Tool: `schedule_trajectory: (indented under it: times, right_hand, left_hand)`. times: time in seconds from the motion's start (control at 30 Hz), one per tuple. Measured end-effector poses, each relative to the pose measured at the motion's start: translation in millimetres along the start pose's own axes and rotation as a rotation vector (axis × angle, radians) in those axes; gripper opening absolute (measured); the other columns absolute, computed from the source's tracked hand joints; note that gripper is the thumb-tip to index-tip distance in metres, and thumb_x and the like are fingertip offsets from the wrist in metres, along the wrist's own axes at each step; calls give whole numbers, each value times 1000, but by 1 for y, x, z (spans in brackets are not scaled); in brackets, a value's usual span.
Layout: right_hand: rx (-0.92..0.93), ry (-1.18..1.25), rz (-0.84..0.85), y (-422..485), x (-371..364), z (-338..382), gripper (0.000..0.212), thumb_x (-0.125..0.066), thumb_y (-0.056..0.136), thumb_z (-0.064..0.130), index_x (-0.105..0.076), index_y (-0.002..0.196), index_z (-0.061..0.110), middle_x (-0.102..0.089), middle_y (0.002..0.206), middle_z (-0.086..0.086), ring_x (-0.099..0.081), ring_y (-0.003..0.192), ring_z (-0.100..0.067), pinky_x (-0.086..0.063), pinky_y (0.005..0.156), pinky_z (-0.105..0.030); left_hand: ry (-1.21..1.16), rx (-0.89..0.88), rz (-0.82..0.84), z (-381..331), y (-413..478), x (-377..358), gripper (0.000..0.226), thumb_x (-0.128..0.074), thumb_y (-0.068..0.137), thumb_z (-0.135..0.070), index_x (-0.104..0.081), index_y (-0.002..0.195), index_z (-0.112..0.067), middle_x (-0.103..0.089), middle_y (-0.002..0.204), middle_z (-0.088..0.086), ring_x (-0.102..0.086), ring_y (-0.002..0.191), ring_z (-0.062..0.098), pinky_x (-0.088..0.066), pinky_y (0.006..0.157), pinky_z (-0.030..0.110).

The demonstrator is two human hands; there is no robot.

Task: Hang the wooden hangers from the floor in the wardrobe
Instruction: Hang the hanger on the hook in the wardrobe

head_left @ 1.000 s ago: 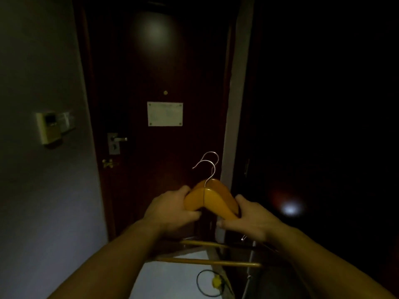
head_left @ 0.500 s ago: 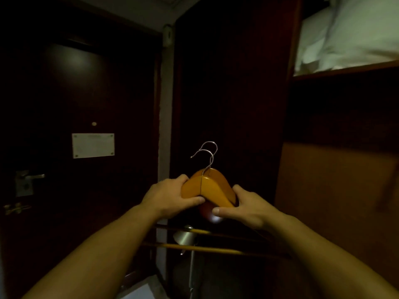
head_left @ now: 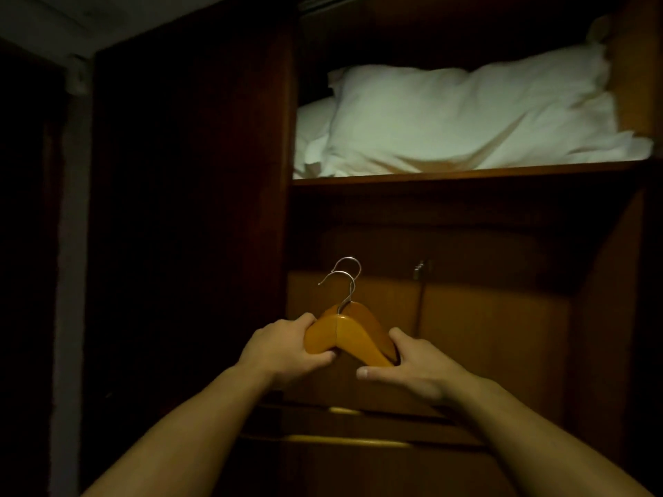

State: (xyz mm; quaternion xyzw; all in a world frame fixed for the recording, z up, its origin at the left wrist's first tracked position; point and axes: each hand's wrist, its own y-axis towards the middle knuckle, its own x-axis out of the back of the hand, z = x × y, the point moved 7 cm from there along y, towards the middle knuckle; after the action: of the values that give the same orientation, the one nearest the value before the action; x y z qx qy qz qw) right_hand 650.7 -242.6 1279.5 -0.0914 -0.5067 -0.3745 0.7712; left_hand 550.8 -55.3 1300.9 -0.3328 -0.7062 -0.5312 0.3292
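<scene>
A person's two bare hands hold a pair of honey-coloured wooden hangers with curved silver metal hooks (head_left: 349, 333) up before an open dark-wood wardrobe (head_left: 606, 317) in a dimly lit room. The left hand (head_left: 287, 349) has its grip closed around the left shoulder of the stacked hangers, fingers wrapped over the top edge and curled beneath. The right hand (head_left: 416, 367) closes on the right shoulder, thumb stretched along the lower edge and fingers behind the wood. The two hangers sit one against the other, the near one slightly lower, and both hooks (head_left: 346, 278) rise upright side by side, their open ends turned to the left. The hangers are at mid-height of the wardrobe's hanging space, in the air and clear of its back panel. Their lower cross bars (head_left: 344, 441) show as pale horizontal rods below the wrists, crossing between the forearms. Far above, a wooden shelf (head_left: 466, 175) spans the wardrobe and carries a plump white pillow (head_left: 466, 116), with more white bedding (head_left: 312, 130) tucked at its left. A small metal fitting (head_left: 418, 269) stands on the back panel, right of the hooks. The dark wardrobe door (head_left: 190, 209) fills the left of the scene.
</scene>
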Motion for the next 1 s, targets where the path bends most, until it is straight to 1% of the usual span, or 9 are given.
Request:
schedule_trajectory:
  times: [0.17, 0.33, 0.47, 0.63, 0.7, 0.77, 0.83, 0.9, 1.0]
  right_hand:
    - [-86, -14, -86, -5, 52, -70, 117, -52, 43, 101, -35, 134, 31, -53, 112, 11, -59, 93, -9, -55, 83, -32]
    - [-148, -34, -148, -3, 89, -128, 115, -49, 42, 102, -40, 130, 29, -55, 108, 10, -59, 91, -11, -54, 79, -32]
    - [-211, -43, -161, 7, 107, -164, 126, -49, 41, 102, -35, 140, 25, -54, 121, 6, -59, 98, -13, -54, 84, -32]
    - [-289, 38, -156, 32, 114, -200, 134, -49, 40, 102, -28, 147, 25, -50, 135, 1, -57, 111, -18, -52, 96, -40]
    - [-320, 124, -183, 44, 116, -215, 128, -46, 45, 103, -31, 147, 26, -51, 137, 0, -57, 112, -18, -50, 97, -41]
    - [-337, 139, -216, 56, 118, -228, 117, -35, 57, 101, -34, 147, 27, -51, 136, 2, -54, 111, -14, -45, 96, -37]
    - [-347, 117, -240, 70, 121, -242, 99, -21, 72, 91, -39, 146, 27, -50, 133, 5, -47, 107, -7, -37, 94, -32]
    - [-351, 134, -259, 86, 125, -256, 77, -17, 88, 77, -45, 141, 29, -53, 132, 4, -50, 108, -7, -38, 98, -33]
    - [-365, 96, -300, 108, 137, -274, 46, -21, 101, 57, -56, 111, 28, -57, 105, 5, -54, 90, -3, -42, 81, -24]
  left_hand:
    - [-3, -94, 2, -65, 62, -37, 65, -53, 72, -79, -46, 121, -36, -57, 87, -14, -58, 77, 8, -53, 76, 33]
    - [-5, -180, -144, -117, 104, -57, 69, -49, 63, -83, -45, 117, -41, -58, 96, -20, -51, 79, 2, -36, 66, 25]
    - [19, -251, -231, -145, 128, -77, 65, -48, 66, -79, -45, 116, -37, -54, 105, -17, -54, 92, 6, -37, 68, 28]
    - [81, -309, -249, -154, 165, -109, 56, -53, 76, -73, -42, 112, -32, -49, 100, -13, -48, 82, 6, -35, 64, 25]
    - [43, -326, -218, -154, 185, -123, 55, -55, 76, -72, -40, 110, -32, -45, 96, -15, -45, 77, 6, -36, 65, 27]
    - [2, -358, -190, -152, 205, -137, 55, -56, 77, -71, -39, 111, -32, -43, 94, -15, -46, 76, 7, -37, 67, 29]
    - [-38, -405, -164, -151, 224, -153, 55, -56, 77, -70, -40, 113, -31, -45, 95, -14, -47, 78, 8, -39, 69, 30]
    - [-85, -429, -141, -146, 242, -168, 55, -58, 77, -68, -40, 114, -30, -45, 94, -14, -48, 80, 8, -39, 69, 30]
    - [-148, -444, -106, -139, 266, -192, 53, -61, 75, -67, -40, 110, -32, -45, 92, -16, -49, 81, 8, -38, 68, 29]
